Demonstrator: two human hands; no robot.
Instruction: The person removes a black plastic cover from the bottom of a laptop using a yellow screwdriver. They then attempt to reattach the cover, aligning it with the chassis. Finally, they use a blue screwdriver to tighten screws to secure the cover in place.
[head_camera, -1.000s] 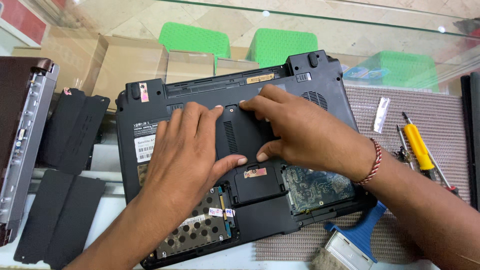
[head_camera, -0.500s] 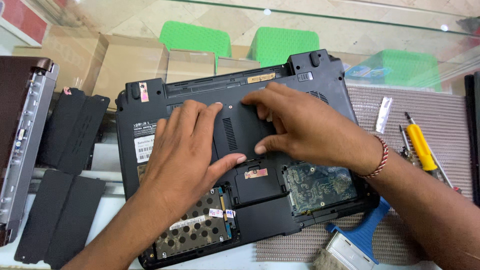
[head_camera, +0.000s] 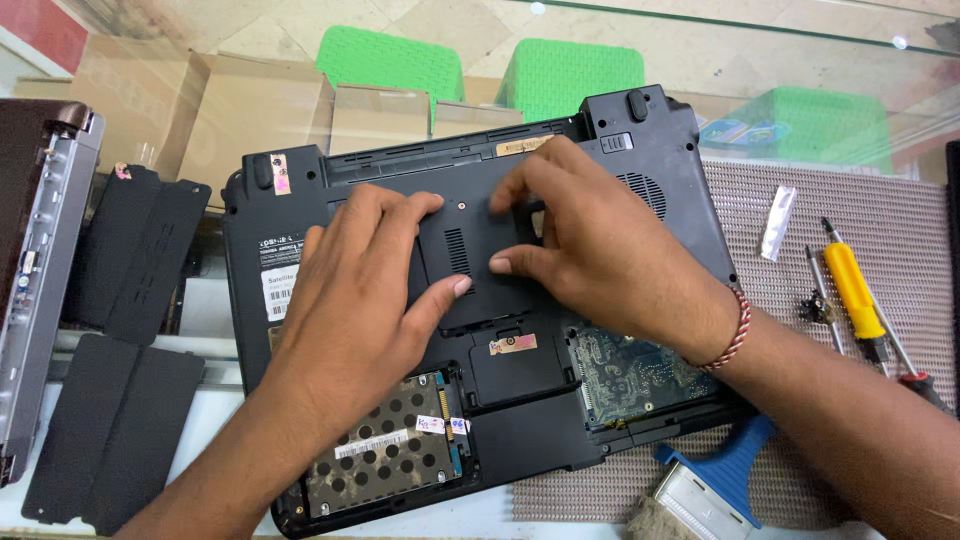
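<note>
A black laptop (head_camera: 300, 200) lies bottom-up in front of me. My left hand (head_camera: 360, 290) rests flat on its base, thumb touching the left edge of a small black vented cover panel (head_camera: 472, 250). My right hand (head_camera: 600, 240) presses fingertips on the right side and top of that same panel. Below the panel, a perforated metal hard drive (head_camera: 385, 455) sits exposed in its bay, and a green circuit board (head_camera: 630, 375) shows in an open bay at the right.
Two loose black cover panels (head_camera: 135, 255) (head_camera: 110, 430) lie to the left, beside another device (head_camera: 40, 260) on its edge. A yellow-handled screwdriver (head_camera: 855, 295), screws and a silver strip (head_camera: 777, 222) lie on the ribbed mat (head_camera: 900, 230). A blue brush (head_camera: 705, 490) sits at the front. Cardboard boxes (head_camera: 250, 110) and green stools (head_camera: 570, 75) are behind.
Both hands have shifted slightly on the vented panel, the fingers of the right hand sliding along its top edge. The laptop stays where it was.
</note>
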